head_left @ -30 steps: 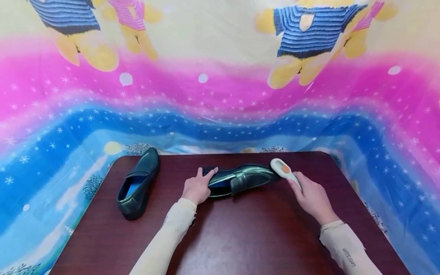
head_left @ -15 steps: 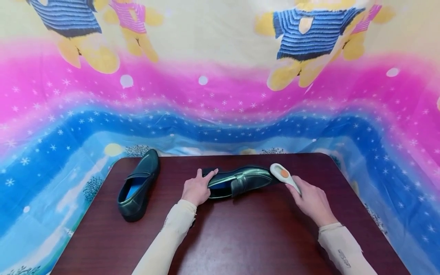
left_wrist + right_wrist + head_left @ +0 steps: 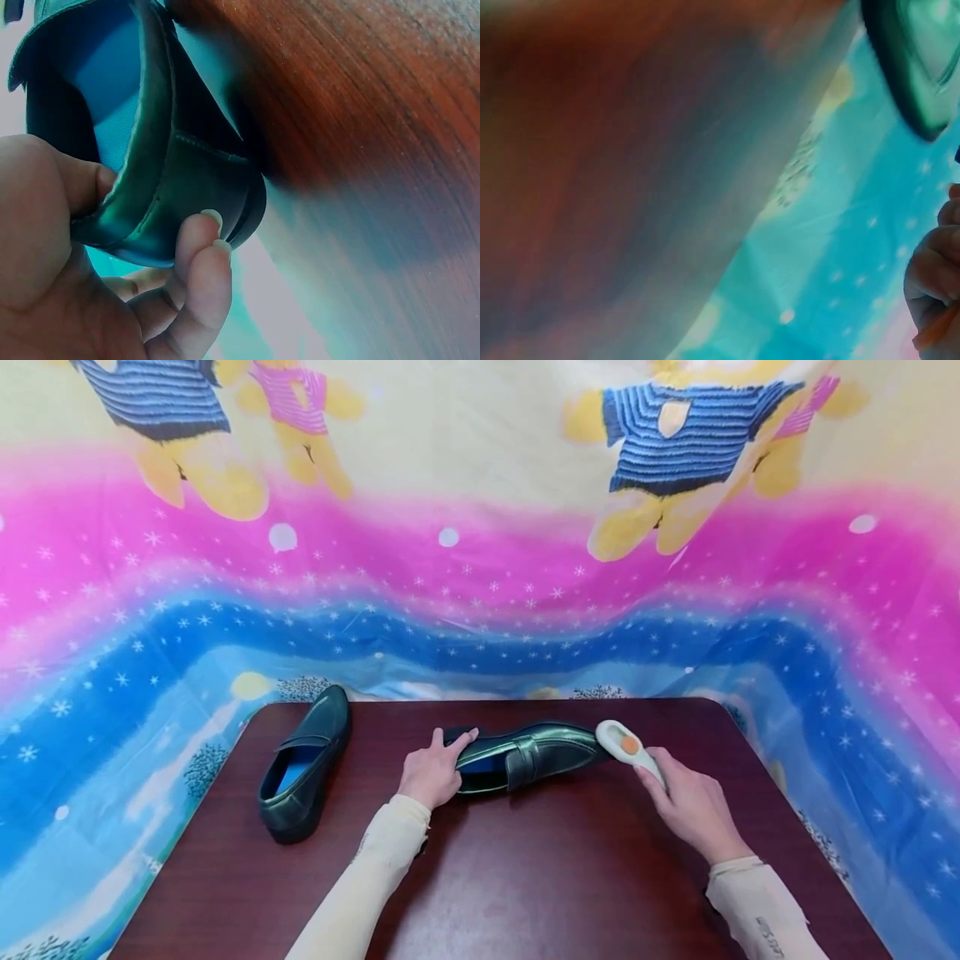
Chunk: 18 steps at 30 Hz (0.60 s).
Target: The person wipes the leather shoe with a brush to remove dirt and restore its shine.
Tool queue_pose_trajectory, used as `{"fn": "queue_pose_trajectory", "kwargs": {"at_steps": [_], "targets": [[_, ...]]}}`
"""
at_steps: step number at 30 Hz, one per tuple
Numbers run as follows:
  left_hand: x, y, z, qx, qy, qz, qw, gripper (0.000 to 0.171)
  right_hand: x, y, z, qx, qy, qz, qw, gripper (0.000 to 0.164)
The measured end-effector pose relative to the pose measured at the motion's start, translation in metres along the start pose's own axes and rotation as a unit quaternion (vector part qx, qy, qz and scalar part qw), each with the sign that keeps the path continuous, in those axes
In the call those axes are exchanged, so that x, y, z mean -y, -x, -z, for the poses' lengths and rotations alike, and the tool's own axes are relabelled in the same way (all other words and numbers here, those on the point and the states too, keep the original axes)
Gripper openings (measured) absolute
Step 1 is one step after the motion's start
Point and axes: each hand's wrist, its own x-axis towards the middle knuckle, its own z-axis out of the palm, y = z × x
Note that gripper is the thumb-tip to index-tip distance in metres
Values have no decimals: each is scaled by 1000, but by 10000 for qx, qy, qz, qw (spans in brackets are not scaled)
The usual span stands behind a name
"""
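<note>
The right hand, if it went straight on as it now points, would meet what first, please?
Likely the held shoe, at its toe, met by the white tool the right hand grips; whether they touch is unclear.

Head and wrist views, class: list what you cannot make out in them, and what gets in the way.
Underside of the white tool: turned away, head view.
Heel of the held shoe: partly covered by the left hand, head view.
Held shoe's toe: cut off by the top edge, left wrist view.
Right hand: partly cut off by the right edge, right wrist view.
Lettering on the right sleeve: too small, head view.
</note>
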Motion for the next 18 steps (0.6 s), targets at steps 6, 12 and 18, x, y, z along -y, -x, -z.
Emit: {"fn": "queue_pose_trajectory", "kwargs": {"at_steps": [6,12,18], "targets": [[1,-1,1,30,-122,20,9999,78,28,-21,-13,-22,332,780,9964,35],[1,-1,1,133,-19,31,9999,78,25,-25,-22,-88,554,744,9957,35],[-1,-6,4,138,-38,127,9998,75,-5,-10,-15,172,606,404,9972,43]]}}
